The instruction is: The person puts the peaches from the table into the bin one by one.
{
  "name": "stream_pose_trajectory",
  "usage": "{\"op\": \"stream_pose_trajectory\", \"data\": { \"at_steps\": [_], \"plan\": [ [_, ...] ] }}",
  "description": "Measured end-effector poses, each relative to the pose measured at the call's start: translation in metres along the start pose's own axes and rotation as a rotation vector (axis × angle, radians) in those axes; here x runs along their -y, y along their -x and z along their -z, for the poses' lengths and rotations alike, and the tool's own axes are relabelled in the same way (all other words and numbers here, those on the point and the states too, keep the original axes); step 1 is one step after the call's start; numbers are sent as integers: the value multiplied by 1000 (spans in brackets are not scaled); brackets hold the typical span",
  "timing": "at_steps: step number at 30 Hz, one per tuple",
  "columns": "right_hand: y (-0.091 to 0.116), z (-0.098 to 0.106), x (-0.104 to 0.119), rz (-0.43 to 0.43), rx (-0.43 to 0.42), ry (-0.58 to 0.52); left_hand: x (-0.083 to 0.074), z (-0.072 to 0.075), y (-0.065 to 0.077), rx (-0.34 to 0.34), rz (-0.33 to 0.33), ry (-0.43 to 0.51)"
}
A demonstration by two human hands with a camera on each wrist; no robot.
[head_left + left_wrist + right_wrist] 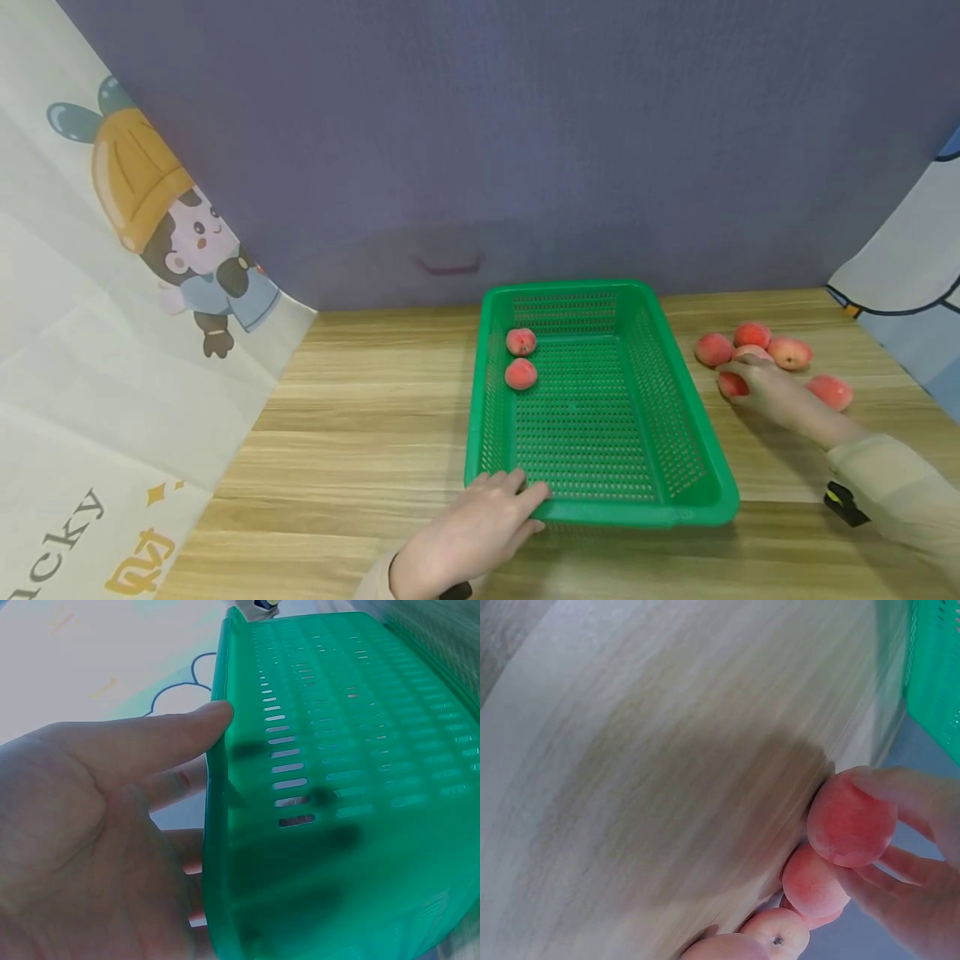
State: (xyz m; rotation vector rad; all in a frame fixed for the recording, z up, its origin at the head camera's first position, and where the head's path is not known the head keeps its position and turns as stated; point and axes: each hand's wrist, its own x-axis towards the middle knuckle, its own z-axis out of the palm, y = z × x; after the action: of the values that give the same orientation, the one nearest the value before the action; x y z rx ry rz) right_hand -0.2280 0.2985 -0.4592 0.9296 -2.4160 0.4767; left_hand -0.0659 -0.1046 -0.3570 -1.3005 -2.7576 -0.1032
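Over the near left corner of a green plastic basket (600,510), my left hand (480,518) grips the rim. The left wrist view shows the thumb on one side of the basket wall (300,862) and the fingers beyond it. My right hand (768,392) is right of the basket, holding a red peach (851,819) between thumb and fingers. Beside the held peach lie several others, among them a yellowish-red peach (790,353) and a peach (830,392) partly behind the wrist. Inside the basket, two peaches (521,374) sit along the left wall.
The wood-grain table (360,400) carries the basket and the loose peaches. Behind it rises a dark blue-grey panel (450,150). A white printed cloth (67,350) borders the left side, and another printed cloth (900,267) the right.
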Motion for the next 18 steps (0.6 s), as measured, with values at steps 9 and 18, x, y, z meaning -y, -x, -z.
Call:
{"op": "stream_pose_trajectory", "data": {
  "at_steps": [9,18],
  "plan": [
    [-1,0,0,24,-8,0,0,0,-1,-2,-4,-15],
    [-4,8,5,20,39,23,0,0,0,1,-2,-8]
  ]
}}
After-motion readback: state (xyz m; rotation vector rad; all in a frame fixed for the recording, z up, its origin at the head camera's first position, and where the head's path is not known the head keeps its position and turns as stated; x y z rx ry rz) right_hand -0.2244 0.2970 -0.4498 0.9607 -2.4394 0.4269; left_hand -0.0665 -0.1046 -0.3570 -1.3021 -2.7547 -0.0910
